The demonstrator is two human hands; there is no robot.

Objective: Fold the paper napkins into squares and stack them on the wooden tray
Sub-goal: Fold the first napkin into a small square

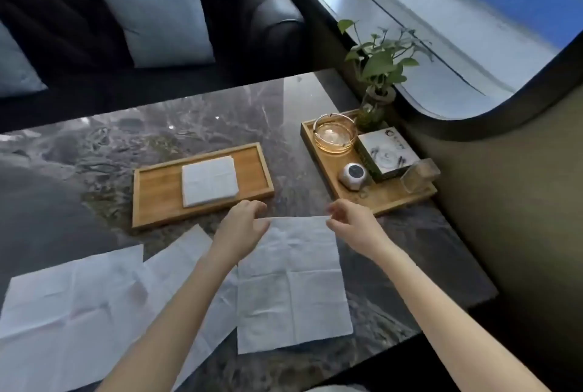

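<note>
Nearest, an unfolded white square paper napkin (293, 284) lies flat on the dark marble table (189, 126), its far corners pinched by the left hand (241, 234) and right hand (353, 224). Left of the left hand lie more open white napkins (75, 306). Just beyond both hands, a shallow rectangular wooden tray (157, 189) holds a folded white napkin stack (209, 180). Beyond the right hand, a second wooden tray (388, 199) carries a glass ashtray (335, 136) and a printed box (389, 155), its writing unreadable.

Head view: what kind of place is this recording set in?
Probably a lounge or café seating area: a dark tufted sofa with cushions, a marble table, and a glass ashtray on a tray.
</note>
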